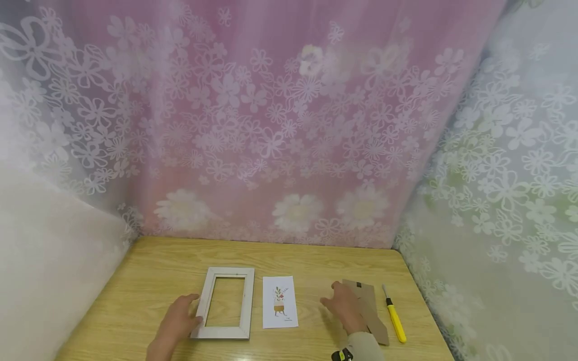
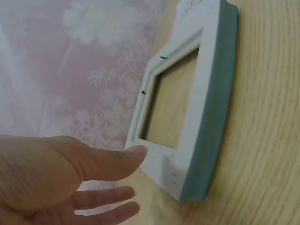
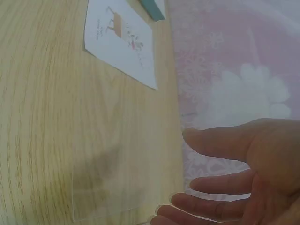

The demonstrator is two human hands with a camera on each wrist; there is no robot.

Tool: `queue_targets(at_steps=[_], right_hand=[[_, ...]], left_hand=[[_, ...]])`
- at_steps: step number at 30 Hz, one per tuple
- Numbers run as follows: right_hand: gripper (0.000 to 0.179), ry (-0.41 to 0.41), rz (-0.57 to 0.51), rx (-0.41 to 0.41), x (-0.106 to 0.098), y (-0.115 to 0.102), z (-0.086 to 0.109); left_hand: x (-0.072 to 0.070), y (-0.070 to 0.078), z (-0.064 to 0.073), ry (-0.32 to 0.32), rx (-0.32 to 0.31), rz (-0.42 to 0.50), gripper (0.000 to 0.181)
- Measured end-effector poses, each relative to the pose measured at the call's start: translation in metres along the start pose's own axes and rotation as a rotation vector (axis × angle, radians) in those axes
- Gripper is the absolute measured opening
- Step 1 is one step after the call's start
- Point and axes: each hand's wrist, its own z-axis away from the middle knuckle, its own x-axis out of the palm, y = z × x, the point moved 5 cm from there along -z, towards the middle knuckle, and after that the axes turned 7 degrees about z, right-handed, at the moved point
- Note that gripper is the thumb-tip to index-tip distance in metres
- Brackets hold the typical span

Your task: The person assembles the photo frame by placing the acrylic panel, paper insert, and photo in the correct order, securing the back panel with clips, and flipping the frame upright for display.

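Observation:
An empty picture frame (image 1: 246, 306), white-faced with teal sides (image 2: 216, 117), lies face down on the table, small dark tabs showing on its inner edge. Along its left side is my left hand (image 1: 178, 321), fingers spread apart, thumb right at the frame's lower corner. My right hand (image 1: 344, 307) hovers with loosely extended fingers and partly covers a brown backing board (image 1: 376, 326). Beside that hand, a clear sheet (image 3: 112, 178) lies on the wood, its thin edges faintly visible. Between the hands sits a white card (image 1: 280, 302) printed with a potted plant.
At the right lies a screwdriver (image 1: 396, 321) with a yellow handle, shaft pointing away. The wood-grain table (image 1: 180, 255) meets a pink flowered curtain (image 1: 280, 150) at its back edge, with pale hangings on both sides.

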Motion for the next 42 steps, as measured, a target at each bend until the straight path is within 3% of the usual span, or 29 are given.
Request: queue_targets(at_steps=[11,19,26,37,42], right_hand=[[0.038,-0.052,0.005,0.036,0.025,0.012,-0.011],[0.053,-0.06,0.132,0.034,0.036,0.01,-0.012],[0.059,-0.055,0.126,0.107,0.046,0.007,-0.015],[0.067,0.005,0.384,0.113,0.054,-0.002,-0.019],[0.073,0.04,0.487,0.075,0.049,-0.006,-0.02]], left_hand=[[0.009,-0.025,-0.007,0.003,-0.047,0.031,0.05],[0.014,-0.028,-0.01,0.032,-0.032,0.071,0.046],[0.017,-0.031,-0.011,0.017,-0.075,0.091,0.044],[0.015,-0.025,-0.01,-0.006,-0.107,0.071,0.043],[0.016,-0.025,-0.011,-0.005,-0.128,0.071,0.041]])
